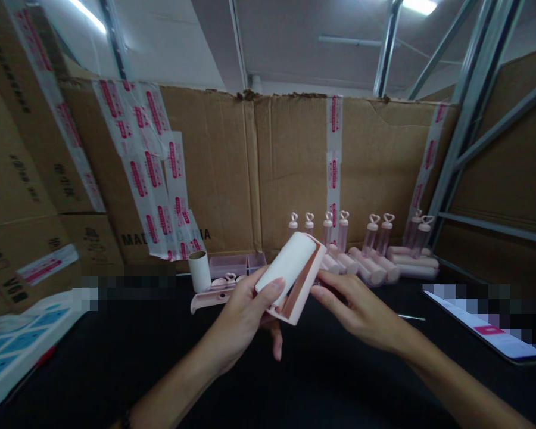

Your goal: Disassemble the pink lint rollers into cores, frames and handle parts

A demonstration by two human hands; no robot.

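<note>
My left hand (254, 301) is closed around a lint roller in the middle of the view, its thumb pressed on the white paper roll (286, 262). The roll lies tilted in an open, pale pink case (302, 289), with a gap along its right side. My right hand (348, 304) is at the case's right edge, thumb and forefinger pinched together. A small clear bit shows at those fingertips, too little to name. Behind my left hand lie a pale pink part (209, 300) with a curved end and a heart-shaped handle end (230, 277).
An upright white paper roll (200, 273) stands beside a clear pinkish tray (227, 266). Several pink lint rollers (368, 265) with clear, heart-topped handles line the back right. A thin metal tool (411, 317) and a phone (486, 328) lie right; a blue-and-white box (22, 339) left. Cardboard (295, 155) walls the back.
</note>
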